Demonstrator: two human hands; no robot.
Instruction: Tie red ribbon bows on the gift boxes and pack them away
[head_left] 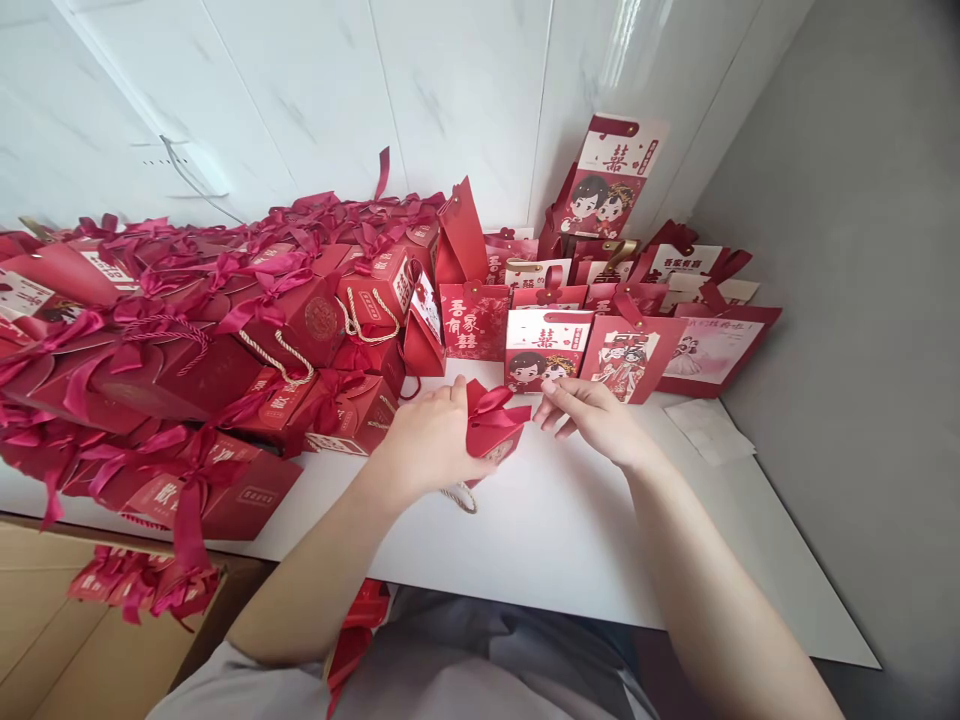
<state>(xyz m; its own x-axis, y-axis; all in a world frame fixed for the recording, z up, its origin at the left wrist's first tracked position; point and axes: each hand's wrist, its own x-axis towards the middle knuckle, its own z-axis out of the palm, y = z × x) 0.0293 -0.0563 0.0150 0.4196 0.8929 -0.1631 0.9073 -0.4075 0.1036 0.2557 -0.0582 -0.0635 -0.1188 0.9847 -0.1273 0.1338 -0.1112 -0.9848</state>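
A small red gift box with a crimson ribbon bow on top is over the white table. My left hand is wrapped round its left side, and a beige twisted cord hangs below the box. To the right of the box, my right hand is apart from it, thumb and fingers slightly curled with a gap between them and nothing visible in them. Behind the hands stands a white and red box with two cartoon figures.
Many ribboned red boxes are piled on the left. Upright decorated boxes stand along the back right. A flat whitish packet lies at the right. Below the table's left edge is a cardboard box holding red boxes.
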